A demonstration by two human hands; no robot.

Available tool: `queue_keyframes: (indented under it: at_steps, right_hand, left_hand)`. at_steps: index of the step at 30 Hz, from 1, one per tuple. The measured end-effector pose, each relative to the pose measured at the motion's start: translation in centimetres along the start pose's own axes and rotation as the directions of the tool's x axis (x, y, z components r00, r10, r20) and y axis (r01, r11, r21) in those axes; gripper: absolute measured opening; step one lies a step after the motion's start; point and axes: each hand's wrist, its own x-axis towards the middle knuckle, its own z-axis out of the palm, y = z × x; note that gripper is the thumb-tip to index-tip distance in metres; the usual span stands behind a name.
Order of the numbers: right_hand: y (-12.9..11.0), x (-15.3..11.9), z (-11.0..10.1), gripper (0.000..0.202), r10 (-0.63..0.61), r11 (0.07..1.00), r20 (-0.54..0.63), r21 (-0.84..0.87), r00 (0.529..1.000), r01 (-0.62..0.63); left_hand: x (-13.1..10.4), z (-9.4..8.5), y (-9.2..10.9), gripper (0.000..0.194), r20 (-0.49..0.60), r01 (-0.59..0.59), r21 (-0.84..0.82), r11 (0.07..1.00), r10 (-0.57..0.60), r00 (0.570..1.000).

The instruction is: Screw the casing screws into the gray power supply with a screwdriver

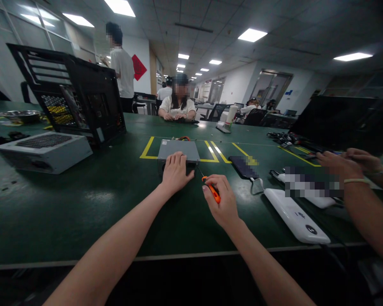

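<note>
A grey metal box (188,148) with coloured wires at its back lies on the green table (115,225), partly over a yellow taped outline. My left hand (176,172) rests on its top and front edge, fingers spread and the thumb out to the right. Just right of the box, my right hand (221,199) is closed around an orange and black screwdriver (215,194). The thin shaft points up and left to the box's right front corner; whether its tip touches is too small to tell.
On the left stand an open black computer case (98,100), a larger grey box (47,151) and a metal bowl (21,115). To the right lie a phone (241,165) and a white device (293,214), near another person's hands (344,163). Someone sits across the table.
</note>
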Motion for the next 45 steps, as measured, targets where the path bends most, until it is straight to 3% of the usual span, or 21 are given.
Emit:
queue_keyframes:
  at_steps: [3,8,13,18,23,26,29,34,40,45]
  right_hand:
    - [0.1,0.0,0.0,0.017,0.044,0.998,-0.068,0.038,0.997,-0.041]
    - [-0.3,0.1,-0.2,0.004,-0.057,0.995,-0.037,-0.088,0.998,0.054]
    - [-0.1,0.1,-0.2,0.017,0.056,0.997,-0.109,-0.039,0.992,-0.061]
    - [0.2,0.0,-0.4,0.007,-0.073,0.993,-0.024,-0.096,0.997,0.070]
    - [0.4,-0.1,-0.2,0.022,0.078,0.997,-0.062,-0.007,0.995,-0.078]
    - [0.3,0.0,-0.3,0.011,-0.055,0.998,-0.056,-0.042,0.997,0.053]
    - [0.2,0.1,-0.3,0.005,-0.114,0.988,0.017,-0.103,0.993,0.115]
    - [0.4,0.0,-0.1,0.018,0.003,1.000,-0.055,0.027,0.998,-0.002]
    - [0.1,0.0,-0.5,0.004,-0.101,0.995,-0.003,-0.027,0.995,0.101]
    - [0.1,0.0,-0.4,0.015,-0.020,1.000,-0.129,0.006,0.991,0.021]
  left_hand:
    - [-0.2,0.1,-0.1,0.045,-0.003,0.011,-0.013,1.000,-0.011,1.000]
    - [-0.1,0.1,-0.1,0.043,-0.005,0.023,-0.019,1.000,-0.023,1.000]
    - [-0.4,0.1,-0.3,0.047,-0.006,-0.004,-0.024,1.000,0.004,1.000]
    - [-1.2,-0.9,-0.8,0.044,0.027,-0.079,-0.040,0.996,0.080,0.996]
    - [-2.0,-2.1,-0.9,0.036,0.134,-0.171,-0.011,0.985,0.171,0.976]
    - [-2.3,-2.2,-0.8,0.046,0.161,-0.214,0.003,0.977,0.210,0.964]
    - [-2.4,-2.0,-0.6,0.053,0.162,-0.213,0.020,0.977,0.208,0.965]
    - [-2.3,-1.8,-0.3,0.058,0.181,-0.193,0.058,0.980,0.180,0.967]
    - [-2.3,-1.7,-0.2,0.058,0.167,-0.180,0.097,0.979,0.162,0.973]
    - [-2.3,-1.7,-0.1,0.058,0.168,-0.176,0.100,0.979,0.157,0.973]
